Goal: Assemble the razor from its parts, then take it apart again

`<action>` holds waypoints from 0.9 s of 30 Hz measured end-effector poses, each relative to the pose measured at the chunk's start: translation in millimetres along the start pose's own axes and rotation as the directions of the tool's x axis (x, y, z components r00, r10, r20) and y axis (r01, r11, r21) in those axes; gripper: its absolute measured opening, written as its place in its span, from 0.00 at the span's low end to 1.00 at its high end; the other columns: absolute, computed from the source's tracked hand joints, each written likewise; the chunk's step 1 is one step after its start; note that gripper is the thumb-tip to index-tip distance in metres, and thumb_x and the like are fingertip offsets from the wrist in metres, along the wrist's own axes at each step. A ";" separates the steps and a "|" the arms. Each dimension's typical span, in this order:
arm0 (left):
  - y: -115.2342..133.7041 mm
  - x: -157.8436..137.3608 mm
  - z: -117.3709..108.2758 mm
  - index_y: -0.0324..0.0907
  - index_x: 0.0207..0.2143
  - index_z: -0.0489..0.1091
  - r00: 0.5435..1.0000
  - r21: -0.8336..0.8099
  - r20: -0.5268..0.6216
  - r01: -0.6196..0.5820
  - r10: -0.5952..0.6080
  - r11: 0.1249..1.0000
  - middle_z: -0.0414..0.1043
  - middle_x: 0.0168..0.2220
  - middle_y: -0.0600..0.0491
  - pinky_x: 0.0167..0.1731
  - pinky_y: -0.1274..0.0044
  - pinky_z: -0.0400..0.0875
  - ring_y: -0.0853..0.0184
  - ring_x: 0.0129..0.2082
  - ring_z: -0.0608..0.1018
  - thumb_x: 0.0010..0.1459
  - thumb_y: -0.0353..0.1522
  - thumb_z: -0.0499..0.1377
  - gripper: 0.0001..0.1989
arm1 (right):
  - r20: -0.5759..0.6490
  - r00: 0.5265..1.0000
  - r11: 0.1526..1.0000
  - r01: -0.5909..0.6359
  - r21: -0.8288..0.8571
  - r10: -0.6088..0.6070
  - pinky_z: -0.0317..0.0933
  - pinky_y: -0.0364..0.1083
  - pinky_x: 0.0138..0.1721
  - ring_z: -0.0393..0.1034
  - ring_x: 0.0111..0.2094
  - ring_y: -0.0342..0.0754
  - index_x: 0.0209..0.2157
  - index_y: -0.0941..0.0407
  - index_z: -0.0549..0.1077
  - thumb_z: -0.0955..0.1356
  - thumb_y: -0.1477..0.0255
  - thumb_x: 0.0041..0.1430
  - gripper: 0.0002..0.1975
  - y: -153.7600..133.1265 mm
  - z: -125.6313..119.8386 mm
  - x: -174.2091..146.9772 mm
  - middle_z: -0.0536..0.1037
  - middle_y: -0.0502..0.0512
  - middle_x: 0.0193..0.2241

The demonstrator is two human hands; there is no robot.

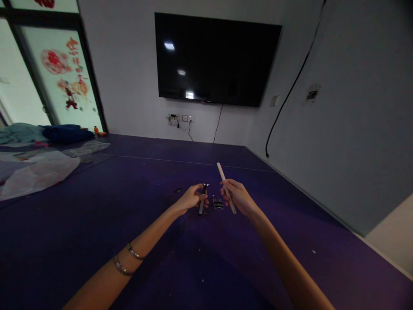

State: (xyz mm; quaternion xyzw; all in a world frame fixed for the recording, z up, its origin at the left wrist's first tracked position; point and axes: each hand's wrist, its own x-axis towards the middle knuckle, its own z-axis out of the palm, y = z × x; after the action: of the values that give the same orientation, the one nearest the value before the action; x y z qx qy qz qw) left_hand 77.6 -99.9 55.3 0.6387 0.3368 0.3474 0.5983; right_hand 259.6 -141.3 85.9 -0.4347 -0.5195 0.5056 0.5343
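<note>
My left hand [190, 199] is closed around a razor [202, 206] with a grey handle, a dark neck and a T-shaped head pointing up and away. In my right hand [239, 196] is a long white stick [221, 171], flat and slightly tapered, held tilted with its upper end leaning left. Between the two hands a small clear pack with dark pieces in it [218, 204] lies on the purple floor [145, 249]. Left of my left hand lies a small dark piece [177, 190], too small to name.
At the far left, clear plastic sheets [41, 174] and blue cloth [69, 133] lie on the floor. A wall-mounted television [216, 60] hangs ahead above wall sockets [184, 118]. A black cable [290, 90] dangles by the right wall. White specks dot the floor.
</note>
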 end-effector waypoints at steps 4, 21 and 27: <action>2.9 -3.0 2.1 0.39 0.33 0.59 0.997 -0.008 0.023 -0.072 0.072 0.997 0.70 0.23 0.52 0.20 0.78 0.67 0.65 0.22 0.76 0.47 0.37 0.61 0.15 | 0.011 0.998 0.982 -0.061 0.181 0.060 0.41 0.35 0.11 0.48 0.11 0.35 0.34 0.55 0.64 0.66 0.62 0.49 0.14 -7.5 25.8 -26.8 0.65 0.43 0.15; 6.2 -4.2 6.4 0.39 0.35 0.63 0.999 0.004 0.013 -0.040 0.040 0.999 0.67 0.19 0.57 0.16 0.85 0.60 0.73 0.17 0.71 0.49 0.30 0.58 0.10 | 0.094 0.967 0.835 -0.254 0.488 0.238 0.28 0.35 0.12 0.39 0.12 0.33 0.31 0.56 0.63 0.67 0.64 0.48 0.12 10.6 69.1 -63.8 0.55 0.40 0.13; 6.3 -4.7 9.1 0.39 0.36 0.63 0.999 0.020 0.001 -0.038 0.038 0.999 0.66 0.19 0.58 0.16 0.84 0.59 0.74 0.16 0.69 0.48 0.28 0.57 0.10 | 0.039 0.977 0.845 -0.200 0.496 0.208 0.29 0.35 0.13 0.39 0.12 0.33 0.31 0.55 0.63 0.67 0.63 0.48 0.13 15.8 74.4 -63.1 0.55 0.40 0.14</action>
State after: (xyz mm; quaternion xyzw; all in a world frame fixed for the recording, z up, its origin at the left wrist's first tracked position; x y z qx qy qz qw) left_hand 82.9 -109.1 61.1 0.6510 0.3279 0.3549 0.5854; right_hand 187.5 -206.7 69.1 -0.3394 -0.3183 0.6724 0.5756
